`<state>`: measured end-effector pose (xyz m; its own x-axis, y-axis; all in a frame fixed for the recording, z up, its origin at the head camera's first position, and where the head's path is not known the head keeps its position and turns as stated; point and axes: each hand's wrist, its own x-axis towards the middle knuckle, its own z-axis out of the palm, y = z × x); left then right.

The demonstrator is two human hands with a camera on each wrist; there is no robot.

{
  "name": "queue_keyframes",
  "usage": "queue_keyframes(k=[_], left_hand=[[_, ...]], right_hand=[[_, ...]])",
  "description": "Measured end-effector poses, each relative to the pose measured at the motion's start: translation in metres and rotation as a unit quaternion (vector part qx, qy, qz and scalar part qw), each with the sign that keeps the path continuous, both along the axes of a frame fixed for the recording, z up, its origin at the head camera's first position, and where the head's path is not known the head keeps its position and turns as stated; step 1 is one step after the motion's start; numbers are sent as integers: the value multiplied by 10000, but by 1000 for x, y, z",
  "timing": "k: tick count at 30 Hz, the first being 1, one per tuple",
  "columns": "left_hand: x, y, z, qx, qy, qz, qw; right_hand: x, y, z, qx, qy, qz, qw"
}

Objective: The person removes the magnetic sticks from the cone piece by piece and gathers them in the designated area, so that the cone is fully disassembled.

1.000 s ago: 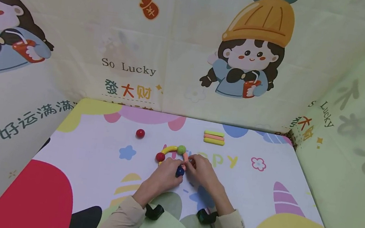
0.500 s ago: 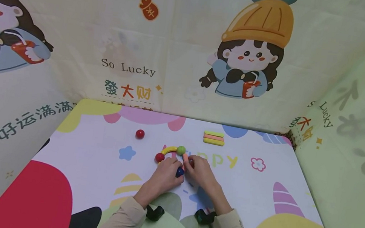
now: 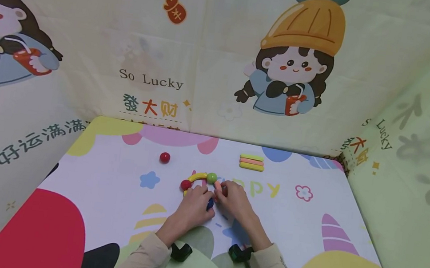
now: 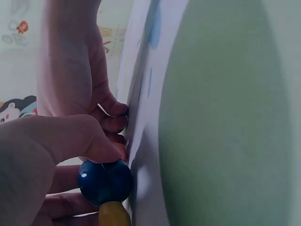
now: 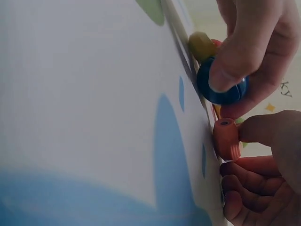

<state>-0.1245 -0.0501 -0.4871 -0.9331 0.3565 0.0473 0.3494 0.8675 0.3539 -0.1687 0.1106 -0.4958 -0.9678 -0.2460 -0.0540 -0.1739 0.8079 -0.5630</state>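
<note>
On the printed play mat (image 3: 113, 175) lies a small toy frame: a yellow curved rod (image 3: 197, 176) joins a red ball (image 3: 186, 185) to a green ball (image 3: 212, 178). My left hand (image 3: 204, 198) pinches a blue ball (image 3: 210, 203), thumb on top; the left wrist view shows this ball (image 4: 105, 181) on a yellow rod end (image 4: 113, 215). My right hand (image 3: 224, 191) pinches an orange rod (image 3: 218, 185) just below the green ball. In the right wrist view the orange rod's (image 5: 226, 138) free end sits just short of the blue ball (image 5: 221, 87).
A loose red ball (image 3: 164, 158) lies to the upper left of the frame. Three short sticks, green, orange and yellow (image 3: 252, 162), lie side by side near the back edge. Cartoon-printed cloth walls (image 3: 207, 61) close in the mat at the back and both sides.
Both hands and the ball-and-rod frame have shifted slightly left. The left hand now covers more of the blue ball. The loose ball and sticks have not moved.
</note>
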Motion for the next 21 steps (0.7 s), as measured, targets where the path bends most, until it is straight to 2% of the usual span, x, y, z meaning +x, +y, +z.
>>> queue_keyframes(k=[7, 14, 21], left_hand=[[7, -4, 2, -608, 141, 67, 9980], [18, -13, 4, -695, 233, 63, 9973], [28, -22, 3, -589, 354, 217, 9974]], right_hand=[[-2, -1, 1, 120, -72, 19, 9999], [-5, -2, 5, 126, -131, 66, 9998], [-6, 0, 7, 86, -144, 63, 9998]])
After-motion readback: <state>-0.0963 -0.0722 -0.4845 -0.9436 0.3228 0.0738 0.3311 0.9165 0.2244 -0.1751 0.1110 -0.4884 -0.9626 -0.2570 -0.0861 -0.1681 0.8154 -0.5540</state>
